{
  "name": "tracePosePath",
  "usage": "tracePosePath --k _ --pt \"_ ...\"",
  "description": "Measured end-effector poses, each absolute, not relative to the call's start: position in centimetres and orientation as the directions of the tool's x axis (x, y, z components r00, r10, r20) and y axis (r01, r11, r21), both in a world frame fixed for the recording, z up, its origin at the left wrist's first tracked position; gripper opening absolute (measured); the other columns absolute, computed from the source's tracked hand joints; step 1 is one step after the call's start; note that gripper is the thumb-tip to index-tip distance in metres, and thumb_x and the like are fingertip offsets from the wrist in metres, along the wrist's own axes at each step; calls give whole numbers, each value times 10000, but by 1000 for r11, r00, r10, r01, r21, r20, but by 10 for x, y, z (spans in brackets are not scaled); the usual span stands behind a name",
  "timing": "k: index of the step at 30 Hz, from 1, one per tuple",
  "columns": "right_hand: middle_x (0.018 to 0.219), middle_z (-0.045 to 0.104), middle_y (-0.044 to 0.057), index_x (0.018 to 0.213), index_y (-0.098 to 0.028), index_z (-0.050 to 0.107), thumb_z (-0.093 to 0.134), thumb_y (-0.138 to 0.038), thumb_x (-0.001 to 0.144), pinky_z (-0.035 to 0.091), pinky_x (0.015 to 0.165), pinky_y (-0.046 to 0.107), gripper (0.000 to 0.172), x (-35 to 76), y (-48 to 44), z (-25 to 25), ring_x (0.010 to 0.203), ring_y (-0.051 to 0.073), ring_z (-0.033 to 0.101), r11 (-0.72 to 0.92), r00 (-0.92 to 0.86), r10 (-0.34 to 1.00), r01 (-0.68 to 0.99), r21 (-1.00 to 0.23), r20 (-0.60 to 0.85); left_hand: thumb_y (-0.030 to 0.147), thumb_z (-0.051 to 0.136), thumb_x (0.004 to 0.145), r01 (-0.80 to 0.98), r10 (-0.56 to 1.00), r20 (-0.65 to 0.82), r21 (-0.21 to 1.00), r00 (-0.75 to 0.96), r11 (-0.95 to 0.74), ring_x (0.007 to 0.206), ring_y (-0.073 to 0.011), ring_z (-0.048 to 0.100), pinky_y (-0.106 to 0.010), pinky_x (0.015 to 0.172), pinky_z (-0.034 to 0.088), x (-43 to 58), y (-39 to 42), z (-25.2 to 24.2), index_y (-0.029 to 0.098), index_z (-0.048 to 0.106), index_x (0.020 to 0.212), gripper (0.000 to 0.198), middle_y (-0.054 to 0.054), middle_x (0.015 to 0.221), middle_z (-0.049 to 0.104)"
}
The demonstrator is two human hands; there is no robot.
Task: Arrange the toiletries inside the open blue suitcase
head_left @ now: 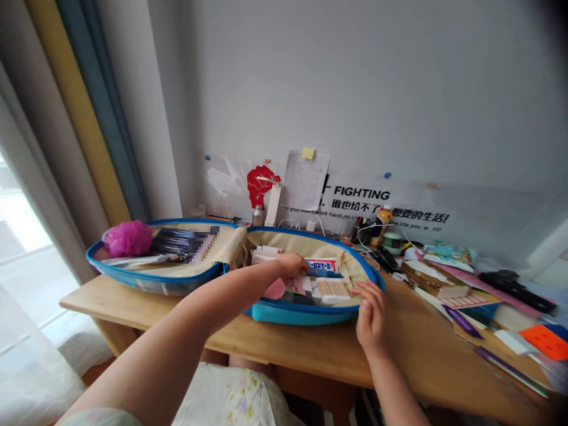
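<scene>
A blue case lies unzipped and flat on the wooden desk, its right half (306,312) full of small items. My left hand (291,264) reaches into that half, fingers closed around something I cannot make out, next to a white tube with red and blue print (323,265). My right hand (370,309) rests on the case's near right rim, fingers curled against it, beside a pack of wooden sticks (333,289). The left half (155,278) holds a pink bath puff (128,238) and dark slim items.
The desk (275,343) runs right into a clutter of books, papers, a black case (515,287) and an orange card (548,341). Cables, a small bottle (257,215) and a green cup (392,241) stand against the wall. Curtains and a window are left.
</scene>
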State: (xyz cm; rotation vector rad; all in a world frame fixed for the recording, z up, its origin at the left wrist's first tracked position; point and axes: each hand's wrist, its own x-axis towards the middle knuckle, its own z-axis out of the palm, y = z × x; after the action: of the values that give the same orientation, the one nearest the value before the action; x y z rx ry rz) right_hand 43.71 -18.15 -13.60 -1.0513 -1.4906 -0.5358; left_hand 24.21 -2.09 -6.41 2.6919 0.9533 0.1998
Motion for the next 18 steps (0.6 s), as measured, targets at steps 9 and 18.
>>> tracePosePath --k 9,18 --pt "1064 653 108 997 -202 629 329 -221 972 452 996 505 302 437 -181 -135 1150 238 568 501 25 278 849 -167 960 128 619 755 671 676 -15 140 736 -728 1060 -253 638 -288 889 450 233 -13 -64 273 689 1201 474 -66 1165 717" --pt "1081 658 96 992 -206 638 349 -220 963 442 1016 491 291 438 -181 -135 1159 242 568 510 37 287 840 -185 957 150 700 697 637 636 -73 -4 769 -771 1092 -272 620 -372 1046 357 235 -14 -63 304 741 1060 397 -56 1086 744"
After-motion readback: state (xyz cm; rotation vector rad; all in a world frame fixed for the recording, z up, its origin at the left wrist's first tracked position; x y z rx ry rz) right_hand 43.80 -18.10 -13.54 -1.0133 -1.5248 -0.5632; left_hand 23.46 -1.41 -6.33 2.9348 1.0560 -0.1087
